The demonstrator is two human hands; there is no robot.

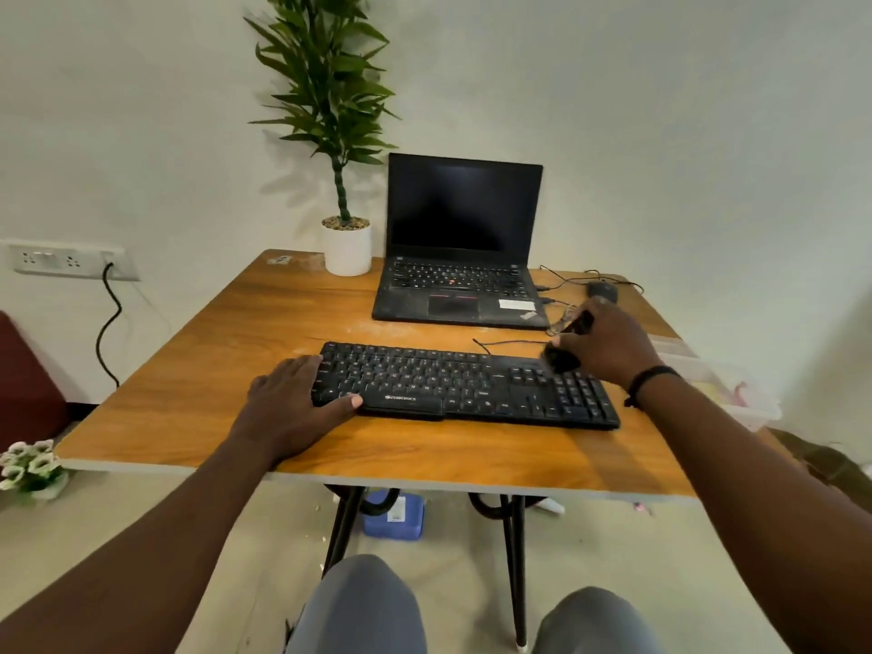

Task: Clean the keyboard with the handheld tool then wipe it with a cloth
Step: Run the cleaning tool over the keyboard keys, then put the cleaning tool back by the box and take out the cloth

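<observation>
Left hand (288, 408) lying flat, fingers straight, pressing on left end of keyboard (467, 387), thumb resting at its front edge. Right hand (608, 346) curling around dark handheld tool (564, 354), gripping it, tool tip touching keys at keyboard's upper right. Tool blurring, shape unclear. Keyboard black, wired, lying across wooden table (226, 370), just before open laptop (460, 257).

Wooden table (198, 370) on black legs. Black keyboard (467, 387) laid across near centre, left hand (288, 403) rested on its left end. Open black laptop (460, 247) set behind keyboard. White plant pot (347, 250) placed just left of laptop. Mouse (602, 291) and cables (561, 276) seen at far right.
</observation>
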